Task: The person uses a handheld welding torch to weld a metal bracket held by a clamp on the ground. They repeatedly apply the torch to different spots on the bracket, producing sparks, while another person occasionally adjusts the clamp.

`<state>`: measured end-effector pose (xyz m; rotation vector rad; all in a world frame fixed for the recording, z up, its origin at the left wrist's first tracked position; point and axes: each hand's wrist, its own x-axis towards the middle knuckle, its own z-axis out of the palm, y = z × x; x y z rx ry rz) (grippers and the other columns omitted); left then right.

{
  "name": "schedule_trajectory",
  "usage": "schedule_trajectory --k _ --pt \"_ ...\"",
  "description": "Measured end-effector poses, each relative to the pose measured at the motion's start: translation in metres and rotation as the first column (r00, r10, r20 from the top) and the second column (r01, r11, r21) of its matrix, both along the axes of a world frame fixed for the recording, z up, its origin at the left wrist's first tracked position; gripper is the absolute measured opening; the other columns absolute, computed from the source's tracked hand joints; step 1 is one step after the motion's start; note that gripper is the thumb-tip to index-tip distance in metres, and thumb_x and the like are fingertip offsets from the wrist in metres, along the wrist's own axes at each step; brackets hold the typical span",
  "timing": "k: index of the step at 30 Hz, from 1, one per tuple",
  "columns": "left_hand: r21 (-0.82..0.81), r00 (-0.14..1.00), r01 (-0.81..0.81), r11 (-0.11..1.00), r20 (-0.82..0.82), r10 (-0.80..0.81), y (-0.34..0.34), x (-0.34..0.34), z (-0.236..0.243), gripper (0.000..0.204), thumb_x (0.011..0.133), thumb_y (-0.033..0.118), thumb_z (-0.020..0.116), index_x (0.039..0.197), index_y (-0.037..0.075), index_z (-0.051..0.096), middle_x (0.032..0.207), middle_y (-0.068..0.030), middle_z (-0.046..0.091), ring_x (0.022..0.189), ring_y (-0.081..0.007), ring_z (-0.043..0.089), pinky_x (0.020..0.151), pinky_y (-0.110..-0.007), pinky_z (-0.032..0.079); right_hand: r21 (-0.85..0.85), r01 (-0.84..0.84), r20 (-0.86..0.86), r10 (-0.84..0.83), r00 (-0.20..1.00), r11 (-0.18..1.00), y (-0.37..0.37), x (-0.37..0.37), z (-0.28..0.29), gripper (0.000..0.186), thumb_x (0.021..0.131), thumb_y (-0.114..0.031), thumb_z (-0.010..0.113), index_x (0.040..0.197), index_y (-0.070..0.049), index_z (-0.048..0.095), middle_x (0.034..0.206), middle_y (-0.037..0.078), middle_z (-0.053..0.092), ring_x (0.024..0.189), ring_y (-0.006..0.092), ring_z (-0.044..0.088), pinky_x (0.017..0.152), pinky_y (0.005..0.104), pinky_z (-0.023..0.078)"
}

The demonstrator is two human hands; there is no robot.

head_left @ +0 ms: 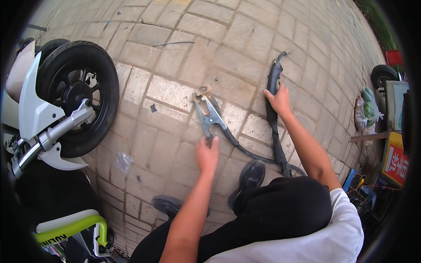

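Note:
My left hand [207, 153] is closed on the lower handle of a metal ground clamp [209, 119], whose jaws point away from me over the pavers. A black cable [250, 153] runs from the clamp toward the right, beside my shoe. My right hand [278, 101] is wrapped round a black welding torch [272, 114] with a bent neck at its far end; its sleeved cable runs back toward my knee.
On the left stand white scooter parts with a wheel [101, 74] and a green bar [96, 221]. A small plastic bag [124, 163] lies on the pavers [171, 61]. At right are filled bags [370, 107], a wheel, a sign [394, 160] and tools.

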<state>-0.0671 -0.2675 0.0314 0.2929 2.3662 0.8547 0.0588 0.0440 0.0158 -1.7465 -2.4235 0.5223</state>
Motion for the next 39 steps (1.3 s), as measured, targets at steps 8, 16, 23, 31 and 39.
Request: schedule_trajectory --k 8,16,23,31,39 --pt "-0.077 0.743 0.572 0.817 -0.374 -0.555 0.005 0.023 0.027 0.066 0.082 0.039 0.077 0.139 0.013 0.055 0.149 -0.0158 0.042 0.131 -0.0391 0.042 0.11 -0.055 0.034 -0.259 0.192 -0.208 -0.249 0.946 0.946 0.038 -0.02 0.017 0.045 0.081 -0.025 0.073 0.103 0.011 0.06 0.086 0.021 0.068 0.079 0.0337 0.068 0.073 0.0443 0.054" --pt "-0.156 0.677 0.631 0.76 -0.366 -0.638 0.004 0.035 0.008 0.062 0.084 0.04 0.073 0.14 0.018 0.057 0.153 -0.0105 0.042 0.132 -0.0377 0.041 0.114 -0.059 0.028 -0.724 0.016 -0.422 -0.461 0.781 0.69 -0.014 -0.009 0.181 0.054 0.097 -0.057 0.058 0.099 -0.003 0.056 0.067 0.007 0.059 0.05 0.0136 0.057 0.044 0.0283 0.045" --pt "-0.193 0.647 0.667 0.719 -0.327 -0.688 -0.006 0.033 0.014 0.059 0.085 0.04 0.072 0.138 0.019 0.059 0.152 -0.0082 0.044 0.129 -0.0365 0.043 0.113 -0.057 0.031 -0.833 -0.184 -0.365 -0.267 0.892 0.523 -0.056 0.005 0.251 0.048 0.102 -0.048 0.053 0.103 0.0 0.055 0.065 0.011 0.06 0.046 0.0169 0.058 0.044 0.0286 0.047" --pt "-0.118 0.695 0.664 0.738 -0.267 -0.668 -0.019 0.031 0.022 0.054 0.086 0.036 0.07 0.135 0.017 0.062 0.15 -0.0093 0.044 0.127 -0.0371 0.043 0.113 -0.056 0.029 -0.894 -0.235 -0.403 -0.458 0.792 0.381 -0.15 0.022 0.221 0.044 0.103 -0.044 0.052 0.105 0.0 0.052 0.08 0.012 0.062 0.058 0.019 0.062 0.055 0.031 0.051" --pt "-0.139 0.69 0.676 0.723 -0.225 -0.688 -0.009 0.025 0.033 0.055 0.086 0.033 0.07 0.134 0.01 0.062 0.151 -0.0111 0.043 0.135 -0.0391 0.039 0.117 -0.057 0.023 -0.889 -0.251 -0.421 -0.47 0.776 0.382 -0.168 0.006 0.2 0.045 0.103 -0.046 0.052 0.098 -0.001 0.055 0.075 0.009 0.061 0.055 0.0184 0.061 0.054 0.0315 0.049"
